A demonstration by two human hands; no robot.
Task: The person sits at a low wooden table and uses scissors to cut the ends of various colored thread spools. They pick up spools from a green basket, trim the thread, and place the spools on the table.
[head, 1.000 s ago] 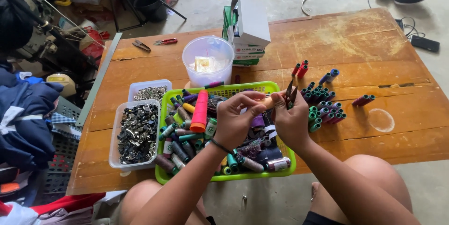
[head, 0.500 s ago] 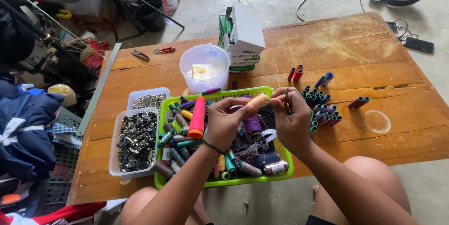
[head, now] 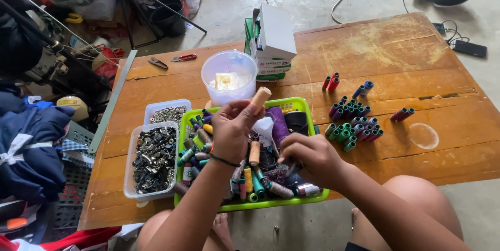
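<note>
My left hand (head: 233,126) holds a tan thread spool (head: 260,96) up over a green basket (head: 291,104) full of several coloured spools. My right hand (head: 307,156) reaches down into the basket's right part with fingers closed around a small dark spool among the pile. A group of green, purple and red spools (head: 352,123) lies on the wooden table (head: 396,53) right of the basket.
A clear round tub (head: 229,77) stands behind the basket, stacked white boxes (head: 272,40) behind that. Two clear trays of metal parts (head: 154,153) sit left of the basket. Scissors and red clippers (head: 169,60) lie far left. A round lid (head: 423,135) lies at right.
The orange-red spool is gone from my left hand, which now lifts a tan spool. My right hand has dropped from chest height into the basket.
</note>
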